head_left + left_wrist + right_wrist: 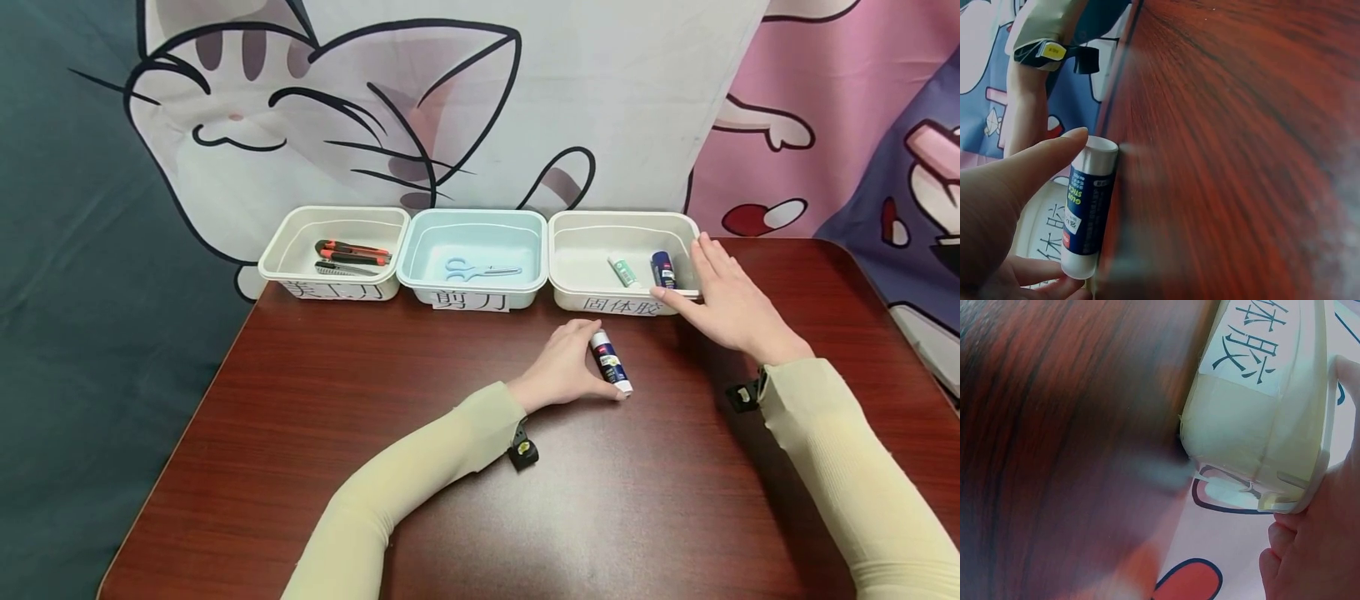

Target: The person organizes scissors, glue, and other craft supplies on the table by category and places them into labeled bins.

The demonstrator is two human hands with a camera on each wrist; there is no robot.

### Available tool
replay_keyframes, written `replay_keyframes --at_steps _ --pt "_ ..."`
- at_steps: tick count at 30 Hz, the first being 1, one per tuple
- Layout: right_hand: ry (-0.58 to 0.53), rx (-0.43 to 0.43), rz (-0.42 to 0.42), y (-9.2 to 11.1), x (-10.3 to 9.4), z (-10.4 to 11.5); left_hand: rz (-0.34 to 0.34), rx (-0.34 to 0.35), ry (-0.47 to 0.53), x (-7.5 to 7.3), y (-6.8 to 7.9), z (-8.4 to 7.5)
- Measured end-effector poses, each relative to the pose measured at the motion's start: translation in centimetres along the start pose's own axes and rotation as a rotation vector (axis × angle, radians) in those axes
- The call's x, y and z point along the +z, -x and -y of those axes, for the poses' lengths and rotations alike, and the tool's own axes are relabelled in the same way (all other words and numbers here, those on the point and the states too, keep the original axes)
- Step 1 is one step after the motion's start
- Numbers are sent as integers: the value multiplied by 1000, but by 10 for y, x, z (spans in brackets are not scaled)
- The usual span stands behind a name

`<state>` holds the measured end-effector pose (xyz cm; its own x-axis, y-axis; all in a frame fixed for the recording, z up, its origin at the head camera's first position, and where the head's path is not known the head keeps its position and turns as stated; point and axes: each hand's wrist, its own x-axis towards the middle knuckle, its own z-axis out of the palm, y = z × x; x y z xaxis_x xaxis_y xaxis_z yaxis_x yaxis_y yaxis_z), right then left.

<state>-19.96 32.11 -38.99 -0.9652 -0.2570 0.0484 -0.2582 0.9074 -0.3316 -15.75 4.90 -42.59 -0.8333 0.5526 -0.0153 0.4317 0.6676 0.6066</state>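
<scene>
My left hand (561,371) pinches a dark blue glue stick (611,363) with white ends, lying on the table. In the left wrist view, the thumb is at one end of the glue stick (1089,203) and the fingers are at the other. My right hand (731,304) rests at the right corner of the right white bin (581,250), its fingers fairly straight along the side and its thumb at the front rim. That bin holds a green-and-white tube-like stick (622,271) and another blue glue stick (663,270).
Left of that bin stand a light blue bin (420,250) with blue scissors (480,270) and a cream bin (288,250) with several utility knives (352,252). All three carry handwritten labels. They line the back of the brown table (337,375), before a cartoon-cat cloth (637,100).
</scene>
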Motion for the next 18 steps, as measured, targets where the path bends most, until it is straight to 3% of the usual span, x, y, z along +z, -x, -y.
replay_keyframes --at_steps 18 --pt "-6 -3 -10 1 -2 2 -26 -25 -64 5 -6 -12"
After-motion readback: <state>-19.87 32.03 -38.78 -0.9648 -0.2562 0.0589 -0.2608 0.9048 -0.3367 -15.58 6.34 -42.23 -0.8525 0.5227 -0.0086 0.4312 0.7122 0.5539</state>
